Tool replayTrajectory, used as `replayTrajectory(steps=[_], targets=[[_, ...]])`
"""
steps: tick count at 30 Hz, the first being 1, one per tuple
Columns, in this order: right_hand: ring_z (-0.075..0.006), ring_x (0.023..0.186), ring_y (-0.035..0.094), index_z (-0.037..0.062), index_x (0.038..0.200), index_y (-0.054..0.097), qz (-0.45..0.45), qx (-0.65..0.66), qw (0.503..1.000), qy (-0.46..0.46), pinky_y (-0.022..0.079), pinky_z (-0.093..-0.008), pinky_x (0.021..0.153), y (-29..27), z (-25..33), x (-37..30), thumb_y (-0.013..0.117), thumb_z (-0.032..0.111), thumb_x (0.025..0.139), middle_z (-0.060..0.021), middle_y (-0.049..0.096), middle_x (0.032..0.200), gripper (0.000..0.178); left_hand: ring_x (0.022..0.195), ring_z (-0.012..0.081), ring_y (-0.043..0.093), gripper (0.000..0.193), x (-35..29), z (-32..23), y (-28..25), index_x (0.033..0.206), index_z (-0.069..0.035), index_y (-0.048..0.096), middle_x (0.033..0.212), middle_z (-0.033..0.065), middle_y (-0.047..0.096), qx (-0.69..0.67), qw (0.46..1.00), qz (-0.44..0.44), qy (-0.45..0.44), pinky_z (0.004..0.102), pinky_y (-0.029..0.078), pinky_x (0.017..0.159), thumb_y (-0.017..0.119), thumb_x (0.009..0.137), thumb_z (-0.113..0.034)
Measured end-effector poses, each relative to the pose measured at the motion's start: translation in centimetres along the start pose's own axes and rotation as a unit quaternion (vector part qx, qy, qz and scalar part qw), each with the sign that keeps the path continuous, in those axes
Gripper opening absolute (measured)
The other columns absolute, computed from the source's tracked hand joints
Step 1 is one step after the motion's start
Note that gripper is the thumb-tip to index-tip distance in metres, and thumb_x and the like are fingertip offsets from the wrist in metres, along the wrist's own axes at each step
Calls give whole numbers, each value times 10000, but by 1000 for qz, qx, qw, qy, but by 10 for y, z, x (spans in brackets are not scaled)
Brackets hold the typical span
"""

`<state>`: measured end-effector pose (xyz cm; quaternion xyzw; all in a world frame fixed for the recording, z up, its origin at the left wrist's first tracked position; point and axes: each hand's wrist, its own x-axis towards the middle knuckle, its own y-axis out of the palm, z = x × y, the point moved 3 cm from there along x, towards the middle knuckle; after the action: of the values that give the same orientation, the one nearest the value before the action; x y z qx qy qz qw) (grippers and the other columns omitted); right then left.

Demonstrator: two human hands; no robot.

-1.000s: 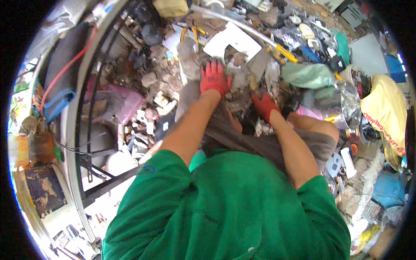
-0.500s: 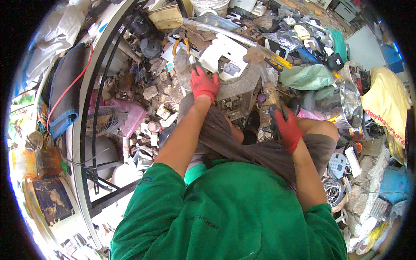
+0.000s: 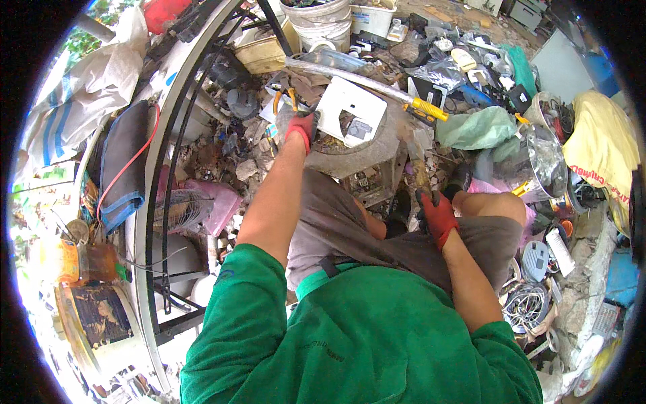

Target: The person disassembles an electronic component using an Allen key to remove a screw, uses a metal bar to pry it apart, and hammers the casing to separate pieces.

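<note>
A white plastic panel [image 3: 363, 102] with a cut-out lies tilted on a grey stone block [image 3: 343, 159] in front of me. My left hand [image 3: 302, 130], in a red and black glove, is closed at the panel's left edge. Just beyond that hand is a pair of orange-handled pliers [image 3: 292, 99]. To the block's right, my right hand [image 3: 437, 217], gloved alike, is wrapped round the handle of a hammer [image 3: 418, 168]. The hammer's head end is smeared by motion beside the block.
A metal bar with a yellow grip [image 3: 427, 109] lies behind the block. Black metal framing [image 3: 149, 236] stands at left. White buckets [image 3: 323, 25] are at the back. A yellow sack [image 3: 599, 141], a clear bin [image 3: 546, 161] and coiled cables [image 3: 526, 304] are at right.
My left hand has gone from lying spread on the block to closing at the panel's edge. The panel has turned and shifted. The hammer has dropped lower, nearer my knees.
</note>
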<state>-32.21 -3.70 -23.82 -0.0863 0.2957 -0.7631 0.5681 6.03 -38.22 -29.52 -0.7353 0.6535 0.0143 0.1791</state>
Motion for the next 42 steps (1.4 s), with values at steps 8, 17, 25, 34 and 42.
replayTrajectory(steps=[8, 17, 25, 34, 42], targets=[[-282, 1076, 622, -27, 1284, 560, 29, 43, 995, 91, 465, -375, 927, -15, -8, -5, 641, 445, 889, -206, 656, 1174, 621, 1193, 374, 587, 741, -80, -67, 57, 1352, 63, 488, 1261, 259, 610, 338, 937, 11, 82, 391, 478, 984, 698, 809, -396], [-375, 1197, 563, -47, 1327, 523, 19, -71, 994, 78, 426, -422, 997, -12, 18, -8, 602, 472, 904, -262, 591, 1280, 674, 1248, 374, 539, 813, -138, -94, 48, 1461, 36, 337, 1336, 284, 544, 267, 948, 71, 158, 392, 433, 1039, 681, 807, -304], [-233, 1033, 610, -36, 1321, 533, 80, 112, 988, 72, 471, -355, 903, -2, -4, 6, 670, 348, 893, -148, 642, 1191, 591, 1210, 449, 530, 687, -199, -100, 23, 1412, 115, 327, 1297, 344, 526, 161, 964, -95, 187, 441, 430, 1020, 601, 868, -204], [-351, 1259, 530, 53, 1464, 373, 47, -209, 976, 49, 403, -417, 1060, -7, 43, -15, 680, 444, 834, -226, 509, 1398, 803, 1105, 302, 623, 434, -255, -95, -47, 1301, -116, 490, 1248, 93, 585, -516, 856, -30, 14, 449, 574, 893, 478, 874, -36], [-357, 1309, 477, 88, 1511, 268, 91, -361, 928, 10, 398, -433, 1074, 15, 66, 27, 657, 399, 850, -204, 443, 1454, 828, 1101, 312, 626, 431, -300, -100, -70, 1304, -116, 483, 1222, 107, 594, -487, 872, 25, 31, 459, 575, 899, 489, 876, -59]])
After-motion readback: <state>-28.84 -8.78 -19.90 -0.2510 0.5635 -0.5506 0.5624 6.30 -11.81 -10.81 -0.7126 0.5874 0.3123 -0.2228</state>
